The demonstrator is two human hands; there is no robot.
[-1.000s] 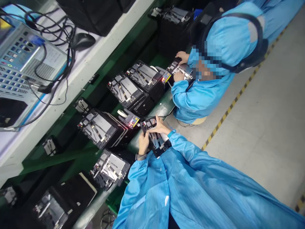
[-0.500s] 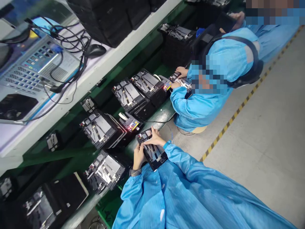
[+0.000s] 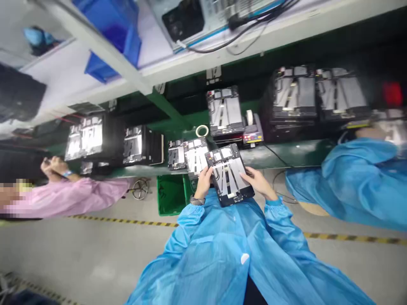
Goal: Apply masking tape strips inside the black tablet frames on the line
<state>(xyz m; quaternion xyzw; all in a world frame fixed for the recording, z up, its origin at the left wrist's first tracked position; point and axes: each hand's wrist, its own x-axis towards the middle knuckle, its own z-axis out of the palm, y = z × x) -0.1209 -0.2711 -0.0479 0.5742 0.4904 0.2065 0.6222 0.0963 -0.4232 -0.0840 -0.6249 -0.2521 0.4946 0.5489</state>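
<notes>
An opened tablet (image 3: pixel 233 174), with its inner silver plates and dark flat cables facing up, lies tilted over my lap by the bench edge. My left hand (image 3: pixel 204 182) is closed on its left edge, thumb on top. My right hand (image 3: pixel 260 183) grips the right edge, its thumb also over the top; the fingers underneath are hidden. Just left of the tablet, a stack of similar units (image 3: pixel 195 154) sits at the bench edge. Behind it stands another tablet stack (image 3: pixel 225 111). Beside that stack is a small tape dispenser (image 3: pixel 252 132) with lit buttons.
A tape roll (image 3: pixel 202 131) rests on the green bench (image 3: pixel 280 154). Further tablet stacks (image 3: pixel 294 95) stand to the right. A green bin (image 3: pixel 171 197) is below the bench. Co-workers sit on both sides, one in a pink sleeve (image 3: pixel 92 192), one in a blue sleeve (image 3: pixel 356 173). Overhead runs a white shelf (image 3: pixel 178 70).
My view has swung left and levelled out. My right hand has moved from the tablet's upper part to its right edge. My left hand still holds the left side.
</notes>
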